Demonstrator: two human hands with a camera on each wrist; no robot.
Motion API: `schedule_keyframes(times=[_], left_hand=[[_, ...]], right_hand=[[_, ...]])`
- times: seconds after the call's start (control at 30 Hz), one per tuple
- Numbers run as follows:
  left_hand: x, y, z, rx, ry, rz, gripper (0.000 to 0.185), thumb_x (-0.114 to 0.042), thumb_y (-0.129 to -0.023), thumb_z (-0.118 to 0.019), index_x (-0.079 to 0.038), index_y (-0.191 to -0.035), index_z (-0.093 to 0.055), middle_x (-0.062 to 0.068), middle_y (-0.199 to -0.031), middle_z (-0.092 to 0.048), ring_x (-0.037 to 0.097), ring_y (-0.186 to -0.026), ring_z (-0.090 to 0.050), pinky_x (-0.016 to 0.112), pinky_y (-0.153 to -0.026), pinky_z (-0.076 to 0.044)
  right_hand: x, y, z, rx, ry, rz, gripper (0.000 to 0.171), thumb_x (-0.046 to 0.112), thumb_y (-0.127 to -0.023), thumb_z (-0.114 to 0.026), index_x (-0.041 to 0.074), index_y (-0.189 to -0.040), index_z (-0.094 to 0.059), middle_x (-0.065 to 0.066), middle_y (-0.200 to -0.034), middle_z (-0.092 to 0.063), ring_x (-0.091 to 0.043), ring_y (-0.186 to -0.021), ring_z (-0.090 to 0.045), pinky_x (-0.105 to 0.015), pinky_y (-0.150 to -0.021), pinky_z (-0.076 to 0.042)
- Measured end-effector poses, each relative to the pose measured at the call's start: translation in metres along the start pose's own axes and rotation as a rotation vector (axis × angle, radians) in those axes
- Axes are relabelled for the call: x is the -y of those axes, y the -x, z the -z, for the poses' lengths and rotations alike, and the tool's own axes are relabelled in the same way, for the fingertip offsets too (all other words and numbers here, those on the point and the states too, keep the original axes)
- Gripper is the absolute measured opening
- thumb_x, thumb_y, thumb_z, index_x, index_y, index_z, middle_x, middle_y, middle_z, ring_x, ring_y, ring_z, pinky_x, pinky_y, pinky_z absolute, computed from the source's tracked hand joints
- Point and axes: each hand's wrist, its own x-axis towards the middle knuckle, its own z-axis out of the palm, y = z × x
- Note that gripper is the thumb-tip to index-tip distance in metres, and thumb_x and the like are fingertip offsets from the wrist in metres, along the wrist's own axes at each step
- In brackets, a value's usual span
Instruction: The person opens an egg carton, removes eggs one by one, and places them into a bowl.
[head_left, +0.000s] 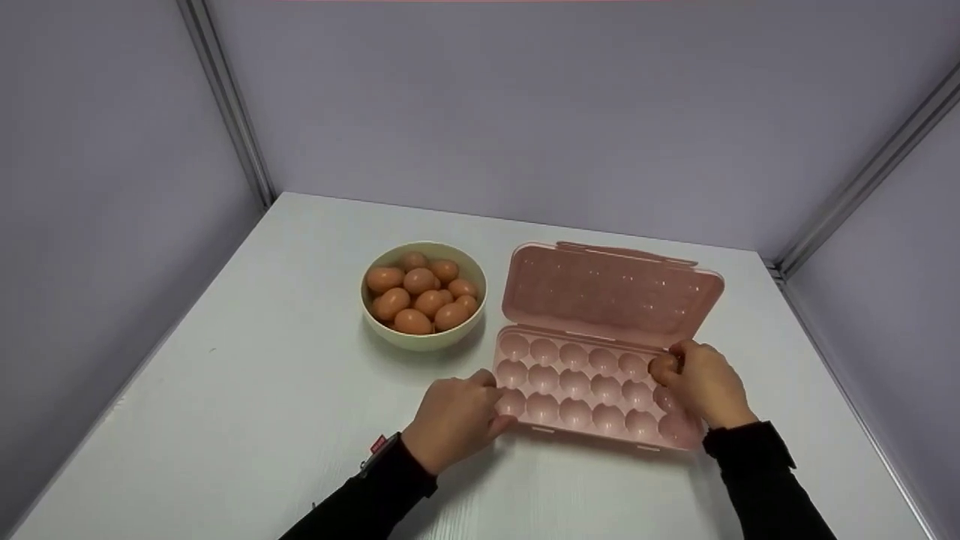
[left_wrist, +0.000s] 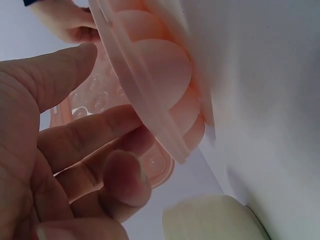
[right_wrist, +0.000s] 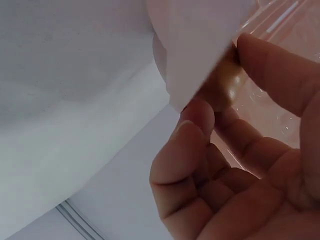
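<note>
A pink egg tray lies with its lid raised at the back; its visible cups hold no eggs apart from the far right corner. There my right hand pinches a brown egg between thumb and fingers, over the back-row cup. In the right wrist view the tray's edge partly hides this egg. At the tray's left end is my left hand. Its fingertips touch the rim in the left wrist view, while the thumb stands apart from it.
A pale yellow-green bowl heaped with several brown eggs stands left of the tray. All of it rests on a white table, with grey panels rising behind and on both sides.
</note>
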Motion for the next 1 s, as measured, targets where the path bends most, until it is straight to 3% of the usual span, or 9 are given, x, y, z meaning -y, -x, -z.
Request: schedule_keyframes(times=[0.17,0.27,0.37,0.47,0.57,0.73,0.87,1.0], left_hand=[[0.000,0.001,-0.002,-0.013,-0.001,-0.006,0.028,-0.045,-0.090,-0.083,-0.017,-0.097,-0.083,-0.002,-0.089,-0.076,0.016,-0.064,-0.069,0.032,-0.051,-0.050],[-0.001,0.002,-0.003,-0.026,0.001,-0.010,0.028,-0.045,-0.091,-0.083,-0.018,-0.100,-0.083,-0.002,-0.087,-0.076,0.016,-0.065,-0.070,0.032,-0.052,-0.052],[-0.001,0.002,-0.004,-0.041,0.005,-0.003,0.028,-0.045,-0.091,-0.082,-0.018,-0.099,-0.082,-0.002,-0.085,-0.076,0.016,-0.065,-0.070,0.032,-0.052,-0.052],[-0.001,0.002,-0.004,-0.065,0.019,0.025,0.027,-0.045,-0.089,-0.083,-0.018,-0.092,-0.081,-0.002,-0.079,-0.073,0.015,-0.060,-0.067,0.032,-0.049,-0.048],[-0.001,0.003,-0.004,-0.104,0.034,0.044,0.027,-0.043,-0.087,-0.085,-0.017,-0.085,-0.077,-0.003,-0.072,-0.069,0.013,-0.057,-0.064,0.031,-0.047,-0.045],[-0.001,0.003,-0.004,-0.153,0.046,0.035,0.027,-0.043,-0.087,-0.084,-0.018,-0.091,-0.076,-0.003,-0.078,-0.074,0.012,-0.061,-0.069,0.031,-0.050,-0.050],[-0.003,0.002,-0.002,-0.165,0.105,0.022,0.037,-0.046,-0.089,-0.084,-0.020,-0.113,-0.074,-0.003,-0.095,-0.079,0.012,-0.072,-0.074,0.030,-0.057,-0.056],[-0.005,-0.001,0.001,-0.223,0.210,-0.048,0.053,-0.042,-0.087,-0.089,-0.019,-0.129,-0.067,0.000,-0.114,-0.079,0.012,-0.092,-0.078,0.028,-0.073,-0.063]], right_hand=[[0.001,0.003,-0.005,-0.039,0.031,0.012,0.031,0.022,-0.096,-0.067,-0.005,-0.111,-0.067,-0.021,-0.097,-0.070,-0.033,-0.085,-0.067,-0.054,-0.077,-0.057],[-0.001,0.006,0.000,-0.026,0.027,0.003,0.039,0.026,-0.098,-0.070,-0.008,-0.116,-0.064,-0.025,-0.101,-0.071,-0.036,-0.088,-0.069,-0.055,-0.079,-0.057],[0.003,0.014,0.012,-0.045,-0.031,-0.011,0.051,0.033,-0.098,-0.074,-0.008,-0.124,-0.061,-0.025,-0.110,-0.071,-0.035,-0.091,-0.066,-0.047,-0.079,-0.055],[0.017,0.023,0.022,-0.067,-0.186,0.004,0.056,0.042,-0.099,-0.076,-0.003,-0.130,-0.061,-0.018,-0.113,-0.070,-0.025,-0.092,-0.062,-0.031,-0.077,-0.051],[0.039,0.032,0.018,-0.007,-0.443,0.040,0.053,0.042,-0.100,-0.075,0.003,-0.133,-0.063,-0.011,-0.114,-0.070,-0.017,-0.094,-0.063,-0.021,-0.078,-0.052],[0.077,0.043,-0.013,0.170,-0.836,0.069,0.035,0.025,-0.105,-0.070,0.002,-0.131,-0.067,-0.011,-0.117,-0.074,-0.018,-0.101,-0.071,-0.028,-0.087,-0.060],[0.098,0.050,-0.040,0.251,-0.954,0.037,0.034,0.022,-0.107,-0.066,0.000,-0.133,-0.064,-0.010,-0.124,-0.073,-0.016,-0.112,-0.070,-0.030,-0.099,-0.058],[0.107,0.052,-0.056,0.282,-0.977,0.026,0.037,0.023,-0.107,-0.067,-0.001,-0.134,-0.062,-0.008,-0.122,-0.072,-0.013,-0.110,-0.070,-0.027,-0.095,-0.057]])
